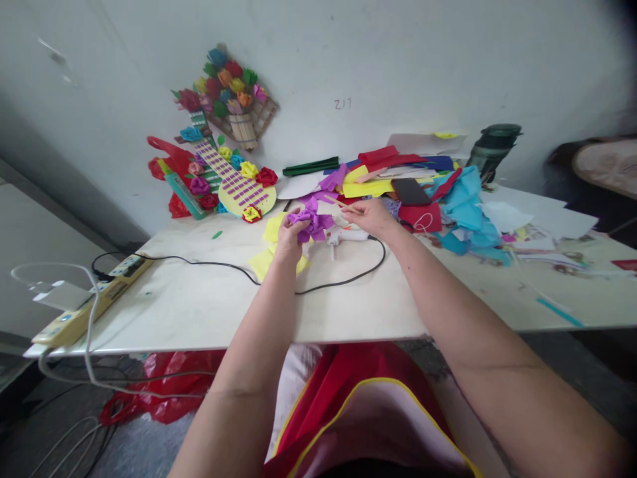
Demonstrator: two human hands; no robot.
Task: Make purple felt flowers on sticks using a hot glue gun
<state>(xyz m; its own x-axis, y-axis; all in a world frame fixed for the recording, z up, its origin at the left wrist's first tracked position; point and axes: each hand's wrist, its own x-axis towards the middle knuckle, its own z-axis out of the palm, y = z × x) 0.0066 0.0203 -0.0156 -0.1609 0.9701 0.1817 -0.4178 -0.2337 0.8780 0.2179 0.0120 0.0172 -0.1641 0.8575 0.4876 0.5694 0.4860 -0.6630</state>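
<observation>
Purple crepe paper, folded into a ruffled flower (312, 222), sits pinched between the thumb and fingers of a worker's left hand (291, 234), raised over the middle of a white tabletop (348, 318). The right hand (369, 216), apart from the left, grips a slender pale wooden stick (337, 202) whose free end points towards the petals; whether it touches them cannot be told. Just below lies a white glue gun (351, 236), its nozzle end close to the flower, with flat yellow paper sheets (259, 263) near the left wrist. Danger, if any, appears to lie in that closeness: should the gun be hot, a dip of either hand could bring fingers or paper against the nozzle. Its thin black cord (359, 272) loops across the tabletop, passing by the left forearm towards a cream-coloured power strip (112, 292), so a sweeping elbow might snag it and drag the gun sideways into the work. Too hard a squeeze could crush the soft folds, while a careless jab of the stick might tear a petal or push the layers out of place.
</observation>
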